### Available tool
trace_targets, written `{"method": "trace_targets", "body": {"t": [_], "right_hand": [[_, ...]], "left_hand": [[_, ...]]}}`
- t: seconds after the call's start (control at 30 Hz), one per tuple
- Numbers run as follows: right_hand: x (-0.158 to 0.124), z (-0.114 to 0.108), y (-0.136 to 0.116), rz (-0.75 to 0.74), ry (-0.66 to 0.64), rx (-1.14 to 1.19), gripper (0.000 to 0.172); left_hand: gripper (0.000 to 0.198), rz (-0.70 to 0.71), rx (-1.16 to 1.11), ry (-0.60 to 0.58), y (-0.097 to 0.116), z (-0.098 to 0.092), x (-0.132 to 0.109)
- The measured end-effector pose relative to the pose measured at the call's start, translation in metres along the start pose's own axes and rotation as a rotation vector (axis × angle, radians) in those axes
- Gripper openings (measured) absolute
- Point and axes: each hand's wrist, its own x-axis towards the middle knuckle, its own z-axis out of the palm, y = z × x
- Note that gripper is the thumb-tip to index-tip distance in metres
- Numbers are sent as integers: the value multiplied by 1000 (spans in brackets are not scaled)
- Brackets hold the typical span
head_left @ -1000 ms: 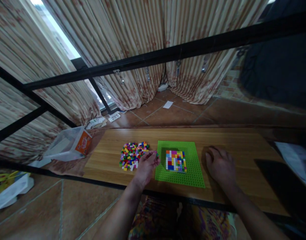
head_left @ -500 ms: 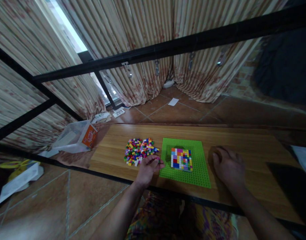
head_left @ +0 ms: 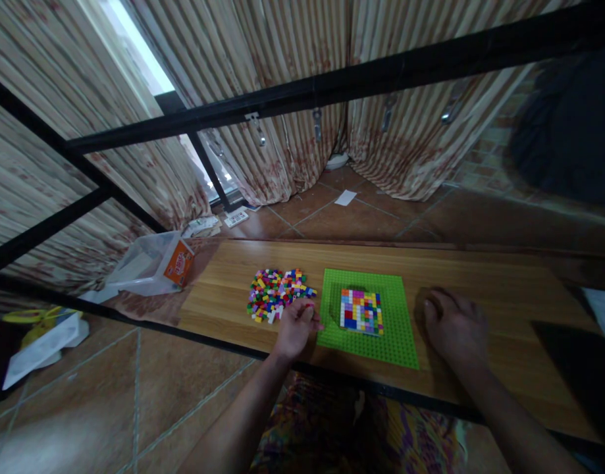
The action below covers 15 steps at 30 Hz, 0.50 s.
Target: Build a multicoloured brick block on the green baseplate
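Note:
A green studded baseplate (head_left: 395, 326) lies on the wooden table (head_left: 480, 276) with a square patch of coloured bricks (head_left: 361, 311) pressed onto its middle. Left of it sits a loose pile of small coloured bricks (head_left: 275, 294). My left hand (head_left: 296, 327) rests between the pile and the plate's left edge, fingers curled in a pinch on a small brick at its fingertips. My right hand (head_left: 454, 329) lies palm down on the table just right of the plate, fingers loosely bent and holding nothing.
A clear plastic tub with an orange label (head_left: 154, 264) stands off the table's left end. Black metal bars (head_left: 332, 85) cross in front of striped curtains. Papers lie on the tiled floor behind. A white bag (head_left: 40, 345) sits at the far left.
My left hand has drawn back slightly toward me from the plate's left edge, fingers closing into a pinch. The right hand stays put. The view has shifted a little.

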Motion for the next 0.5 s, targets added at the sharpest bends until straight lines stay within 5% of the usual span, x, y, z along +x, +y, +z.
{"method": "trace_targets", "body": {"t": [0.27,0.5], "right_hand": [[0,-3,-4,14,-9,-19,37],[1,-4,-5,30,-6,-14,36]], "left_hand": [[21,-162,87,110,8,7,9],[22,-98,81,146,4,4,9]]}}
